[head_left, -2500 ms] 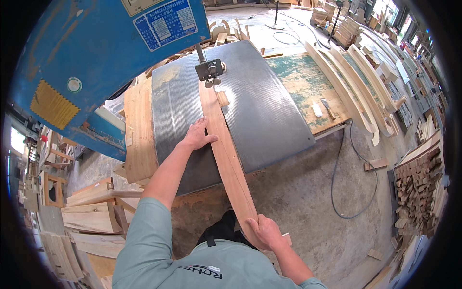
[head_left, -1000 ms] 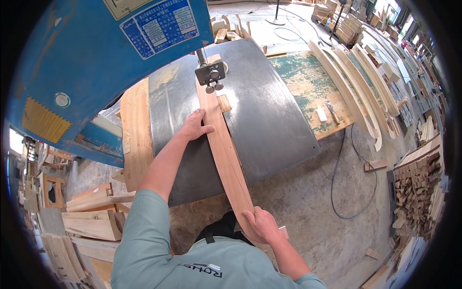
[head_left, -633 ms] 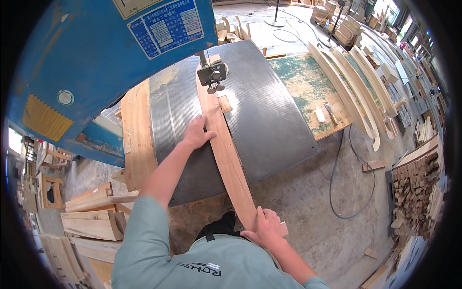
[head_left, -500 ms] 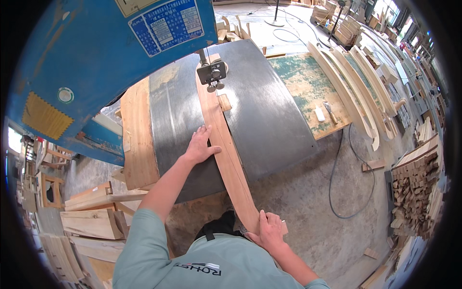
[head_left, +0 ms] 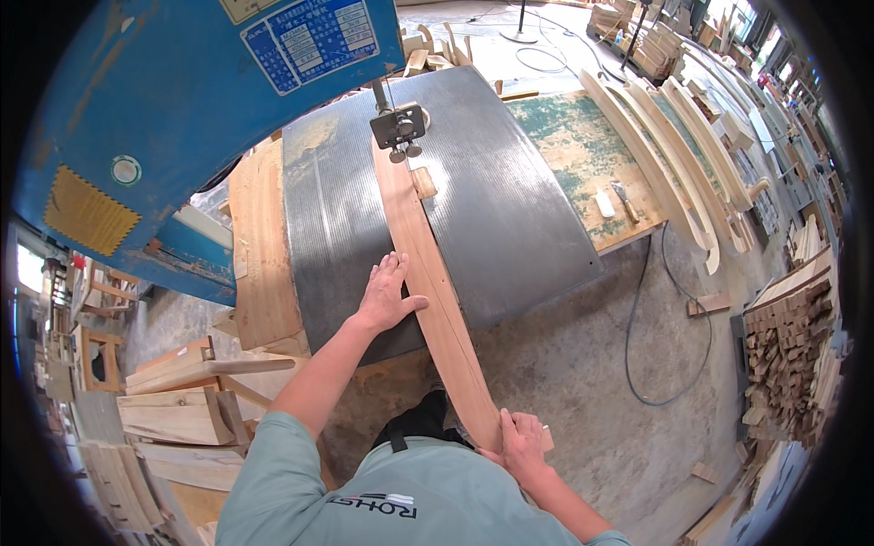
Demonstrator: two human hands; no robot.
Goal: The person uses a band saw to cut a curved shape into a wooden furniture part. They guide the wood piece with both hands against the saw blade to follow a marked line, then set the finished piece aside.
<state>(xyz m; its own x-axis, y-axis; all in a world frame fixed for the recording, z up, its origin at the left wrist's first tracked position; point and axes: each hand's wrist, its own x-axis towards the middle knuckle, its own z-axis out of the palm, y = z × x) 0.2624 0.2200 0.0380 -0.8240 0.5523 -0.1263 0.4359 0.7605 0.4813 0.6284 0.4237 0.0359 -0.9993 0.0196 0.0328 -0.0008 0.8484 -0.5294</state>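
Observation:
A long, slightly curved wooden board [head_left: 428, 282] lies on the grey ribbed table [head_left: 510, 191] of a blue band saw [head_left: 173, 100]. Its far end reaches the blade guide [head_left: 399, 129], and its near end overhangs the table toward my body. Against the board's left edge rests my left hand [head_left: 390, 296], open, fingers stretched forward and thumb on the wood. My right hand [head_left: 522, 444] is closed around the near end, thumb underneath. A pale wooden piece [head_left: 547, 439] shows just beyond the right hand; what it joins is hidden. Beside the board, near the guide, sits a small wood block [head_left: 423, 182].
A wide plank [head_left: 259, 255] flanks the table's left side. To the right, a green-worn bench [head_left: 583, 155] bears curved wooden parts [head_left: 660, 159], a white bottle [head_left: 604, 203] and a brush-like tool [head_left: 625, 202]. A cable [head_left: 633, 364] loops across the floor near stacked wood strips [head_left: 787, 364].
The board has slid a little back toward my body, its far end drawing nearer the blade guide. My left hand has shifted slightly right and nearer; the right hand has moved slightly nearer too.

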